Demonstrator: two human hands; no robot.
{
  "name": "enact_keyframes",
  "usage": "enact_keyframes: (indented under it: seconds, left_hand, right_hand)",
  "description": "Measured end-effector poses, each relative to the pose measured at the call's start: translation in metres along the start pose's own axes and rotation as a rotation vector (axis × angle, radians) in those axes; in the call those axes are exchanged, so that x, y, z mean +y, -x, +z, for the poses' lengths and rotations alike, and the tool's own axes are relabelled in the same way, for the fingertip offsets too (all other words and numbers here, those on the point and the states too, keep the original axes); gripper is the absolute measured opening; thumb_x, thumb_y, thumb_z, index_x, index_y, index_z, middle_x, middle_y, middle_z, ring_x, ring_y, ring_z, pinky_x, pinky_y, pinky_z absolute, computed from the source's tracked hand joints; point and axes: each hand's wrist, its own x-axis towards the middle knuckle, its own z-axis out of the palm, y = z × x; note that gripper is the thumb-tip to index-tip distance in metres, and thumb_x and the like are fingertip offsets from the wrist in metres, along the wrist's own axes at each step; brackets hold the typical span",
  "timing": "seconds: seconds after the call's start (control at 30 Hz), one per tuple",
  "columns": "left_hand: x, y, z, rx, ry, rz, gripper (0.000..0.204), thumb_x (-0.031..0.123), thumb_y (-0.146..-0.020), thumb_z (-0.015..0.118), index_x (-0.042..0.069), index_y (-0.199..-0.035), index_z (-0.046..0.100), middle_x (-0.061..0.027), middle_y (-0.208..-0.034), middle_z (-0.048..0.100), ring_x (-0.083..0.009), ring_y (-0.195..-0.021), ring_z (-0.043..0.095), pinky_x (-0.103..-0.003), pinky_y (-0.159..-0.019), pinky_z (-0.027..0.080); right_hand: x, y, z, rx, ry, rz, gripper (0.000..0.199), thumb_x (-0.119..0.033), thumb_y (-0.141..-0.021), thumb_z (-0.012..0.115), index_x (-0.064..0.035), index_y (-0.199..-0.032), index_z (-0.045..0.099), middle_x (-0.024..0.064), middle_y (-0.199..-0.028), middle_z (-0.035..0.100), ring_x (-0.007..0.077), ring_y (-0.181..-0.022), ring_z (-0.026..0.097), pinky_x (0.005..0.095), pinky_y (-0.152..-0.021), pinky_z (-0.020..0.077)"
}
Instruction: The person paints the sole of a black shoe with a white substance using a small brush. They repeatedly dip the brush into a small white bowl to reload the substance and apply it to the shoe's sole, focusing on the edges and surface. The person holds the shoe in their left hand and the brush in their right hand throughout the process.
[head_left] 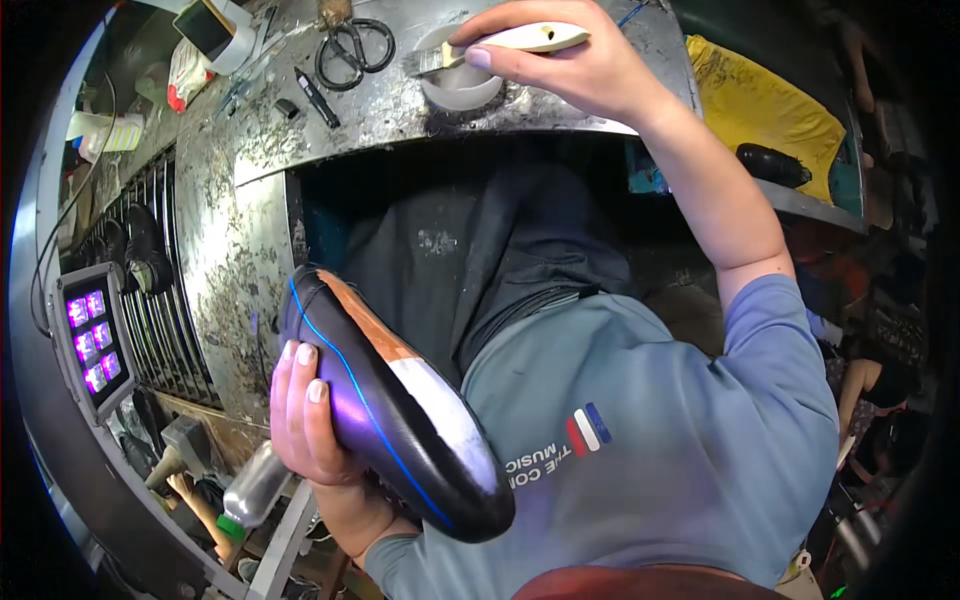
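My left hand [305,415] grips a black shoe upper [400,425] from its left side, holding it bottom up and tilted in front of my chest. A blue line runs along the shoe's side. Its bottom is brown at one end and whitish toward the other. Over the worktable, my right hand [590,70] pinches a flat paintbrush [540,38] by its pale handle. The bristles are over the left rim of a small white bowl [462,97]; I cannot tell if they touch it.
Black scissors [352,50], a black marker [316,98] and a small black cap lie on the stained metal worktable [215,260]. Left are a purple-lit lamp panel [95,340], a barred rack with black shoes [145,250] and a clear bottle [255,490]. A yellow cloth [760,100] is right.
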Motion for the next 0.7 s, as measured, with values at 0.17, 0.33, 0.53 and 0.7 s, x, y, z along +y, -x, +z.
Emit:
enact_keyframes:
  seconds: [0.17, 0.33, 0.53, 0.7]
  left_hand:
    - [-0.008, 0.002, -0.012, -0.067, -0.02, 0.085, 0.029, 0.005, -0.099, 0.054, 0.002, -0.127, 0.045, -0.0256, -0.122, 0.064, -0.0448, -0.105, 0.067, -0.055, -0.088, 0.057]
    - [-0.008, 0.009, -0.021, -0.124, -0.046, 0.117, 0.028, 0.004, -0.1, 0.053, 0.002, -0.126, 0.045, -0.0261, -0.122, 0.063, -0.0458, -0.107, 0.065, -0.057, -0.089, 0.056]
    - [-0.01, 0.008, -0.026, -0.166, -0.055, 0.15, 0.027, 0.004, -0.1, 0.053, 0.003, -0.126, 0.045, -0.0262, -0.124, 0.063, -0.046, -0.108, 0.065, -0.058, -0.09, 0.056]
    - [-0.008, 0.006, -0.029, -0.185, -0.073, 0.177, 0.026, 0.004, -0.1, 0.053, 0.002, -0.125, 0.046, -0.0261, -0.124, 0.063, -0.046, -0.109, 0.064, -0.058, -0.09, 0.056]
  right_hand:
    - [-0.002, 0.007, 0.005, -0.211, -0.166, -0.178, 0.021, -0.017, -0.086, 0.076, 0.0011, -0.098, 0.076, 0.0105, -0.106, 0.073, 0.0216, -0.108, 0.064, 0.0343, -0.094, 0.0496]
    - [-0.05, 0.018, 0.043, -0.335, -0.317, -0.034, 0.03, -0.035, -0.085, 0.074, -0.0087, -0.1, 0.077, 0.0068, -0.088, 0.075, 0.0184, -0.084, 0.071, 0.0321, -0.077, 0.055]
    - [-0.062, 0.011, 0.078, -0.434, -0.519, -0.148, 0.029, -0.029, -0.08, 0.075, -0.0027, -0.091, 0.076, 0.0086, -0.082, 0.074, 0.0184, -0.078, 0.071, 0.0318, -0.074, 0.0553]
    - [-0.067, 0.005, 0.09, -0.436, -0.529, -0.141, 0.027, -0.028, -0.077, 0.075, -0.0029, -0.087, 0.075, 0.0098, -0.079, 0.074, 0.0208, -0.074, 0.071, 0.0332, -0.072, 0.0554]
